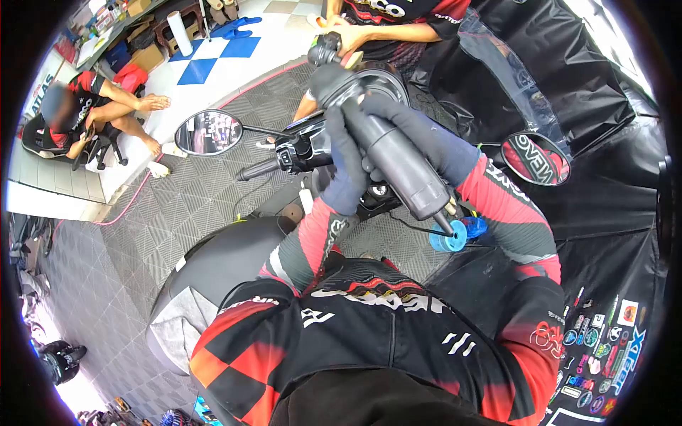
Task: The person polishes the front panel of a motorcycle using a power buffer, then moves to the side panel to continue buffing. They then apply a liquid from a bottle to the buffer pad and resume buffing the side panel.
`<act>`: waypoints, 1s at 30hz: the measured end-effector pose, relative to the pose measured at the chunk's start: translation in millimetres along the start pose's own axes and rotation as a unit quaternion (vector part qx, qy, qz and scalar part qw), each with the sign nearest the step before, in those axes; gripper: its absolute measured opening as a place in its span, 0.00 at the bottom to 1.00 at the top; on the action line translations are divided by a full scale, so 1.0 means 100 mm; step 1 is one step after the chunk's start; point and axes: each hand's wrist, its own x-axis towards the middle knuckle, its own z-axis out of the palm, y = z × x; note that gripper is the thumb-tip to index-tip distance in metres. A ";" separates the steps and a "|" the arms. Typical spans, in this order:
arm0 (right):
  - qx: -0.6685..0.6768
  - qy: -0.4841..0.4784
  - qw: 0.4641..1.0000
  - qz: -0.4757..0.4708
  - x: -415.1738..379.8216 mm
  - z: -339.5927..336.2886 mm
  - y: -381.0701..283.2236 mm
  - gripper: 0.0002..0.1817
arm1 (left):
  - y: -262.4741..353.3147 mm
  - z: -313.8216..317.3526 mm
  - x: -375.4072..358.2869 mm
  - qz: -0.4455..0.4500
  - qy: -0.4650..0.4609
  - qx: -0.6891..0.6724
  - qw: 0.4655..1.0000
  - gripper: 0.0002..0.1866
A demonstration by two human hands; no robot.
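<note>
My left hand [344,163], in a dark glove, is closed around the near-left side of a black corded-looking power tool [405,167], perhaps a polisher. My right hand [430,135], also gloved, wraps the tool's other side. The tool's rounded head [335,84] points up and away from me, over the front of a scooter. Its cylindrical body slants down toward my right forearm. What the head touches cannot be made out. Under its rear end is a light-blue round object [447,236].
The scooter's left mirror [209,133], right mirror [536,159], handlebar grip [259,169] and black seat [220,259] surround my arms. Opposite, a co-worker's hands [348,35] hold a small black item [325,50]. Another person [85,113] sits at left. Black sheeting [526,71] hangs at right.
</note>
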 end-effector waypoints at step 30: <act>0.081 0.026 0.988 -0.130 -0.04 -0.11 0.15 0.33 | 0.04 0.13 0.31 -0.034 -0.051 0.060 0.996 0.33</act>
